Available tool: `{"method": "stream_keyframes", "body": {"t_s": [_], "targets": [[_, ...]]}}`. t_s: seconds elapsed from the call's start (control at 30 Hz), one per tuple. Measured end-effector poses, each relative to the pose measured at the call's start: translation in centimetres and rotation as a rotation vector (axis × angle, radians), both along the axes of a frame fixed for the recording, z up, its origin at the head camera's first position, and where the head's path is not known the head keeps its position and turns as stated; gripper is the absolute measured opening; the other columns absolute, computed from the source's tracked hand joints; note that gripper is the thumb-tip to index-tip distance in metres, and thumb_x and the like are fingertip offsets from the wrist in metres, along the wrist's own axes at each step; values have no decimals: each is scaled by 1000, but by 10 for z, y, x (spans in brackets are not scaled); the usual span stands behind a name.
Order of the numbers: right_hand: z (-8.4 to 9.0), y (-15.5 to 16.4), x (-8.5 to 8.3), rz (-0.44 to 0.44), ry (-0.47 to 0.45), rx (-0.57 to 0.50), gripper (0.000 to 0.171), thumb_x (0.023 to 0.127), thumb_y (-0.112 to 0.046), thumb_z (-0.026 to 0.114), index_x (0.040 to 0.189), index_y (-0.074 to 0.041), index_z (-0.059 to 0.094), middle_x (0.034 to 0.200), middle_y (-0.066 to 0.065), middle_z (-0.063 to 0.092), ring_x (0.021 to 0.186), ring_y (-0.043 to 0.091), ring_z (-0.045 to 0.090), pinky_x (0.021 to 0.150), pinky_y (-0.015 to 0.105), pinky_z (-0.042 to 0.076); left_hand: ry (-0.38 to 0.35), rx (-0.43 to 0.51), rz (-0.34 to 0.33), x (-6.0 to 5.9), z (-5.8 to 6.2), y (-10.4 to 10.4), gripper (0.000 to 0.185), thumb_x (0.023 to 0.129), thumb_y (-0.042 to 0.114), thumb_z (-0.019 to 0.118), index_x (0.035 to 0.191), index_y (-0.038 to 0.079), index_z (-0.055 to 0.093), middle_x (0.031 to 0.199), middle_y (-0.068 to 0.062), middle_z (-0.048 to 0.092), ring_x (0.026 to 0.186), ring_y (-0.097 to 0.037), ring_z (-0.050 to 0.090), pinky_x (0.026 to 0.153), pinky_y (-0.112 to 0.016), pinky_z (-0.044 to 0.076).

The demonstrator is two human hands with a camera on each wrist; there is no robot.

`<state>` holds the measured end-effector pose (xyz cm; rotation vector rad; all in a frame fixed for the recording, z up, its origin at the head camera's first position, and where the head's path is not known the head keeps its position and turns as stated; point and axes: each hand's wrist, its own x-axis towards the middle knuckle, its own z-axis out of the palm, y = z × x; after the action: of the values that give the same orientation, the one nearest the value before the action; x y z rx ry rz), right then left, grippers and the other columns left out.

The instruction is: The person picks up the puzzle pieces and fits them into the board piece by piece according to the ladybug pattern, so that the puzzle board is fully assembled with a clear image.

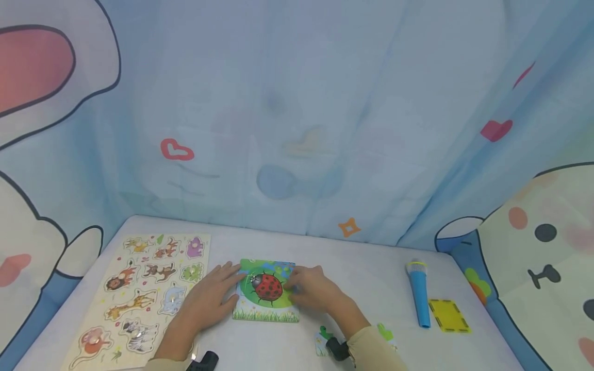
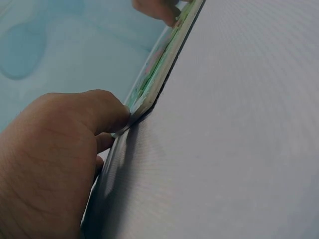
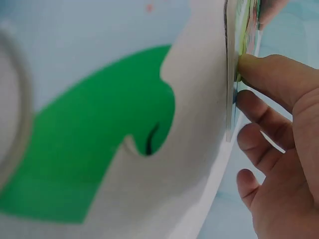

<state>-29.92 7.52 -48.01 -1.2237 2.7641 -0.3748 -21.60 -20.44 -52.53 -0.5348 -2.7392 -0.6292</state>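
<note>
My tan cloth sleeve [image 1: 376, 351] is closest. Between my left hand [image 1: 209, 296] and right hand [image 1: 320, 291], held apart, lies the flat, square green-and-blue ladybug puzzle [image 1: 267, 288], no long side; both touch it with loose fingers.

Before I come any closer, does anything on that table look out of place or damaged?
Slightly: loose puzzle pieces lie partly hidden beside the right sleeve, apart from the ladybug puzzle between the left hand and right hand. I see no spill or damage.
</note>
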Motion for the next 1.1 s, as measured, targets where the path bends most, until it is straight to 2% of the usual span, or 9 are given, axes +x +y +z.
{"method": "stream_keyframes", "body": {"t_s": [0.1, 0.17, 0.43, 0.67, 0.9, 1.1], "targets": [[0, 2, 1, 7, -3, -2, 25, 82, -18, 73, 107, -20, 76, 102, -9, 64, 97, 10, 60, 92, 54, 41, -2, 7, -2, 0, 0, 0, 47, 91, 25, 64, 136, 13, 59, 146, -8, 48, 140, -30, 35, 118, -42, 24], [1, 4, 1, 19, -11, -8, 26, 82, -17, 72, 108, -20, 76, 102, -10, 64, 95, 8, 59, 85, 47, 41, -6, 10, -3, 0, 0, 1, 47, 91, 25, 64, 136, 13, 59, 147, -8, 47, 140, -30, 35, 118, -42, 24], [6, 22, 5, 40, -17, -34, 29, 86, -18, 69, 114, -20, 72, 107, -9, 64, 99, 7, 57, 81, 43, 39, -5, 28, -12, 2, 1, 1, 47, 90, 24, 64, 135, 12, 59, 147, -9, 47, 139, -32, 35, 118, -44, 25], [6, 44, 12, -23, -27, -21, 43, 87, -32, 72, 127, -17, 64, 123, -6, 60, 116, 16, 54, 91, 50, 41, 0, 24, -11, 3, 3, 1, 47, 91, 24, 63, 135, 11, 59, 146, -9, 47, 140, -31, 35, 118, -44, 24], [7, 68, 31, -62, -73, 2, 52, 84, -43, 74, 130, -22, 61, 124, -10, 57, 118, 15, 51, 93, 49, 38, 1, 26, -15, 2, 2, 1, 47, 91, 23, 63, 135, 11, 59, 146, -9, 47, 139, -32, 35, 118, -43, 24], [3, 82, 44, -49, -53, 34, 58, 79, -49, 77, 130, -28, 60, 121, -13, 55, 113, 12, 51, 92, 46, 38, 8, 11, -10, 3, 0, 0, 47, 91, 23, 64, 135, 11, 59, 146, -10, 48, 140, -32, 35, 118, -43, 24]]}}
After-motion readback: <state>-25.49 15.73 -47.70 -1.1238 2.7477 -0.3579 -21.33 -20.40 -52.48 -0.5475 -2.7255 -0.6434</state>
